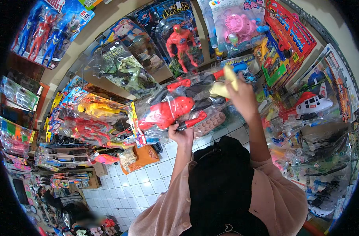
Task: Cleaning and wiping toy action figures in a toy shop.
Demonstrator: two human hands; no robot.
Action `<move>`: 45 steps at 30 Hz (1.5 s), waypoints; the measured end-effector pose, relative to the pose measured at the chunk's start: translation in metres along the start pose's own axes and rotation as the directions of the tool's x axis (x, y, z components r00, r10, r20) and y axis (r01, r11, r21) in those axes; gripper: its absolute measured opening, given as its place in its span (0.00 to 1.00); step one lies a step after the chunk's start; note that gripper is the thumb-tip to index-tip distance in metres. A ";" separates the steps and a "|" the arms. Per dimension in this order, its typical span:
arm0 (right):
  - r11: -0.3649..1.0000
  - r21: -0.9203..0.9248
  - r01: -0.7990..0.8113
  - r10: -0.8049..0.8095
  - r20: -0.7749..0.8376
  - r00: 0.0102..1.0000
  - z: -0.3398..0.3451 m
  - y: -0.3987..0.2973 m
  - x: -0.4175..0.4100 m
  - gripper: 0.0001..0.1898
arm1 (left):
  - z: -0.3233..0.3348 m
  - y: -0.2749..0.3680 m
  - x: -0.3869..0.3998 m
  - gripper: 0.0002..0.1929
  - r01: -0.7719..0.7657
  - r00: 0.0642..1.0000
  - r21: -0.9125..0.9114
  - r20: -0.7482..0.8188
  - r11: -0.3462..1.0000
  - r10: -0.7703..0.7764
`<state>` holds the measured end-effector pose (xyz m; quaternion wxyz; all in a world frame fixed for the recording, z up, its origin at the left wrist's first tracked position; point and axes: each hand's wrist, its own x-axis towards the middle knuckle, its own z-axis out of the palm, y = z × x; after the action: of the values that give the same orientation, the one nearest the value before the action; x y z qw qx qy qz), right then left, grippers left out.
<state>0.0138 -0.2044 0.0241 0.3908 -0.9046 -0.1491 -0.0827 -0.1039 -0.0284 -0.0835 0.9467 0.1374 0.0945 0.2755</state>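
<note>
A large red and black toy action figure [170, 109] lies on its side in a clear plastic bag with a printed card header [134, 124] at its left end. From below, my left hand [181, 134] grips the bag near the figure's red forearm. My right hand [242, 96] holds a pale yellow cloth [226, 85] at the leg end of the bag, over the plastic; it looks slightly blurred. Beneath the figure shows a bagged pinkish toy with rows of round bumps [210, 124].
Carded toys hang around me: a red figure [181, 44], a green figure [129, 70], a pink bubble toy [241, 25] and a toy tool set [288, 44]. A bagged toy helicopter [313, 103] hangs right. An orange cloth item [144, 157] is above the white tiled floor [132, 188].
</note>
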 end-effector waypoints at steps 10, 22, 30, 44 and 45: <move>0.898 -0.118 0.424 -0.433 -0.069 0.899 0.035 -0.047 -0.040 0.32 | 0.012 0.005 0.011 0.25 -0.043 0.985 0.012 0.170 0.999 0.040; 0.677 -0.119 0.727 -0.733 -0.013 0.680 -0.010 -0.011 -0.004 0.16 | 0.011 0.025 0.009 0.31 -0.024 0.999 -0.086 0.043 0.996 0.027; 0.748 0.003 0.663 -0.630 -0.312 0.712 -0.043 0.013 0.030 0.19 | 0.014 0.031 0.009 0.24 0.068 0.991 -0.140 0.124 0.988 -0.050; 0.886 -0.065 0.458 -0.381 0.459 0.802 -0.065 0.042 0.053 0.17 | 0.037 0.037 0.012 0.19 -0.035 0.999 -0.009 -0.011 0.999 0.035; 0.906 -0.014 0.422 -0.412 0.188 0.891 -0.070 0.052 0.049 0.19 | 0.039 0.036 0.011 0.20 -0.007 0.999 -0.029 0.047 1.000 0.009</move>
<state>0.0750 -0.2791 0.0497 0.3238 -0.8656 -0.3722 -0.0861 -0.1026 -0.0012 -0.0366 0.9495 0.1304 0.0677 0.2774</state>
